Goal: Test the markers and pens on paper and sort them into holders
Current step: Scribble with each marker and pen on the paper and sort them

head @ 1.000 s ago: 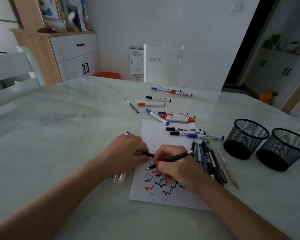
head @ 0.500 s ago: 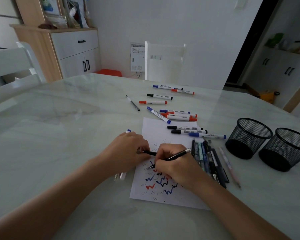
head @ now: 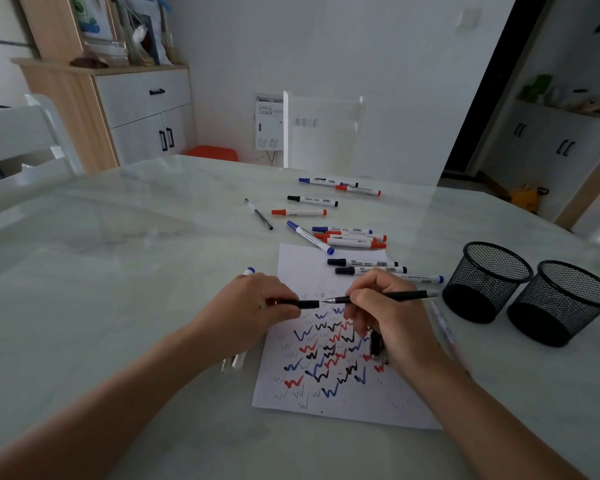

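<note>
My right hand point(head: 381, 317) grips a black pen point(head: 392, 297) held level above the white paper point(head: 329, 407), its bare tip pointing left. My left hand point(head: 257, 306) pinches the pen's black cap point(head: 307, 304), whose open end sits just short of the tip. The paper is covered with red, blue and black zigzag marks. Under my left hand lies a blue-capped marker point(head: 249, 270). Several red, blue and black markers point(head: 347, 237) lie scattered beyond the paper. Two black mesh holders point(head: 487, 282) point(head: 565, 303) stand at the right.
A thin pen point(head: 258, 213) lies alone at the back of the marble table point(head: 118, 271). More pens lie beside the paper behind my right hand, mostly hidden. White chairs stand at the far side and at the left.
My right hand has lifted the pen off the paper and turned it level. The cap in my left hand now lines up with the pen's tip.
</note>
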